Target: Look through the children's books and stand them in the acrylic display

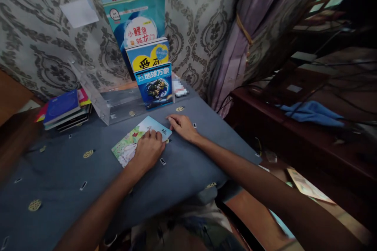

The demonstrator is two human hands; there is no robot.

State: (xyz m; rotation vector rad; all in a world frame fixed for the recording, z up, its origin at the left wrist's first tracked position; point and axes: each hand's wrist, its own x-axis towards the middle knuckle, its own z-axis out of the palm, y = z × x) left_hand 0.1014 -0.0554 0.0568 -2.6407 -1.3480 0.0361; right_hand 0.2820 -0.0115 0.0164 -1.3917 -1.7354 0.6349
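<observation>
A thin picture book point(129, 143) with a light blue and green cover lies slanted on the dark blue tablecloth. My left hand point(149, 147) is over its lower right side, fingers bent across the cover and thumb by the edge. Just beyond the book's right corner is my right hand point(183, 126), its thumb and forefinger apart and nothing visible between them. Behind both hands, a clear acrylic stand point(107, 111) holds several upright books at its right end. At the front of that row is a blue book with a globe point(157, 88).
A stack of books point(63, 108) lies left of the stand. Patterned wallpaper point(194, 19) and a tied purple curtain point(238, 39) are behind the table. To the right, a dark red cabinet point(253, 106) carries cables and a blue cloth point(313, 113).
</observation>
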